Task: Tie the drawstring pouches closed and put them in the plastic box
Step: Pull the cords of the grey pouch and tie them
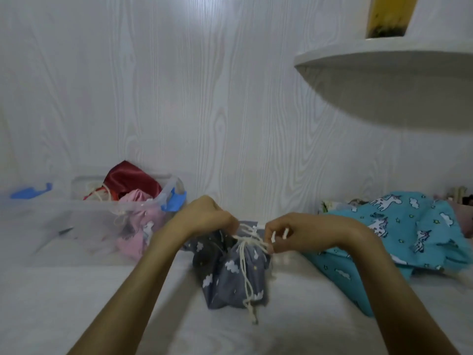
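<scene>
Grey pouch: a grey drawstring pouch printed with white clouds lies on the white tabletop at the centre of the view, its neck gathered at 12 o'clock and its body running toward 6 o'clock.
Cord: a cream drawstring is wound round the gathered neck; its loose ends trail down over the pouch to its 6 o'clock edge and onto the tabletop.
Left hand: the left hand sits at 10 o'clock of the pouch neck, fingers curled, pinching the cord where it leaves the neck.
Right hand: the right hand sits at 2 o'clock of the neck, fingers curled round the cord, with short cord ends poking out between its fingers.
Hands together: the two hands are near each other, one on each side of the neck, each clamped on the cord.
Plastic box: a clear plastic box with blue latches stands at 9 o'clock of the pouch, well apart from it.
In the box: a dark red pouch and a pink pouch lie inside, at its right end.
Blue fabric: a teal unicorn-print cloth is piled at 3 o'clock, just beside the right forearm.
Above: a white rounded shelf juts from the white wood-grain wall at 1 o'clock.
</scene>
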